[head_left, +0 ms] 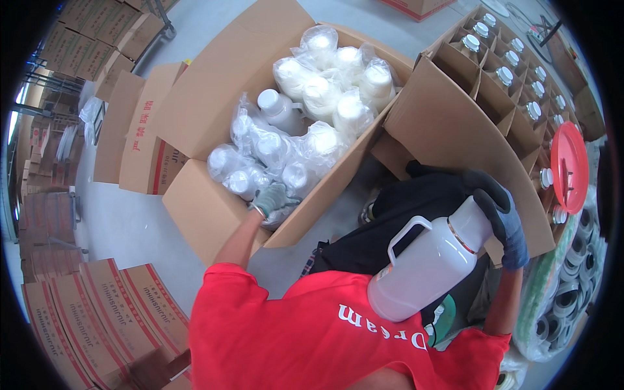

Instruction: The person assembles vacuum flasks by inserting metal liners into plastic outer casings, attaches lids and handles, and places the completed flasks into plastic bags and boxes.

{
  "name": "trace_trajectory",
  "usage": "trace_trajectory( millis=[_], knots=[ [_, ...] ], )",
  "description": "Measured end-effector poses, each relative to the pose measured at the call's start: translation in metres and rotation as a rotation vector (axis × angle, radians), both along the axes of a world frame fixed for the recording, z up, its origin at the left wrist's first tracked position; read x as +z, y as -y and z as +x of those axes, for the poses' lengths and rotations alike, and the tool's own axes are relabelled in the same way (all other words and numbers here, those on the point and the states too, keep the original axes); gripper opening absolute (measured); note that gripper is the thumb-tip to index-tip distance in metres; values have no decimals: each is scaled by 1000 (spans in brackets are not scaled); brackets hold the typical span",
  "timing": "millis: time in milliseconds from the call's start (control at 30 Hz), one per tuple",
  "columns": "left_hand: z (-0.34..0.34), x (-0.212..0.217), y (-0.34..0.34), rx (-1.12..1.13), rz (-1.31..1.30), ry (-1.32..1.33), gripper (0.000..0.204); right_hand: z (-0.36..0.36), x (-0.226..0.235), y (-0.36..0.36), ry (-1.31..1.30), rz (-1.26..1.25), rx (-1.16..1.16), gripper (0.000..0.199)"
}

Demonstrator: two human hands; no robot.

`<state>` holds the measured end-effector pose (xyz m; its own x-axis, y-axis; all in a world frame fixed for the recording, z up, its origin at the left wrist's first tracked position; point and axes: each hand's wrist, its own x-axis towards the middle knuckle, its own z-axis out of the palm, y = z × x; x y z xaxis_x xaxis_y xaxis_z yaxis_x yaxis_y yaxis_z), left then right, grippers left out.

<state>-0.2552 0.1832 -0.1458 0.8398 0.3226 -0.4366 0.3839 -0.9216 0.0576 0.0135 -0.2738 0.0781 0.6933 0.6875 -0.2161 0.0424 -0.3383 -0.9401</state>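
My right hand (pixel 502 224), in a dark blue-grey glove, grips a white thermos jug (pixel 429 260) by its cap end. The jug lies tilted across my lap and shirt, its side handle upward. My left hand (pixel 272 197), in a pale grey-green glove, reaches into the near corner of a big open carton (pixel 325 213) and rests on a plastic-wrapped white jug there; its fingertips are partly hidden in the plastic. Several white jugs (pixel 318 97) in clear bags fill the carton. An unbagged white jug (pixel 278 110) stands among them.
A divided carton (pixel 474 130) on the right holds several silver-capped bottles in its cells. A red round dish (pixel 569 168) rests on its edge. Below it, a clear bag (pixel 559 299) holds grey rings. Flattened cartons (pixel 110 318) stand at lower left; stacked boxes (pixel 91 39) are at upper left.
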Motion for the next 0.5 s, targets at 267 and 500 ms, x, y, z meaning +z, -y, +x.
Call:
trace_trajectory(
  millis=[267,500],
  knots=[
    [115,199,57,371,-1289,430,28,3,28,-55,273,3,187,38],
    [239,226,136,60,-2303,587,47,31,36,-110,-256,392,-164,26]
  ],
)
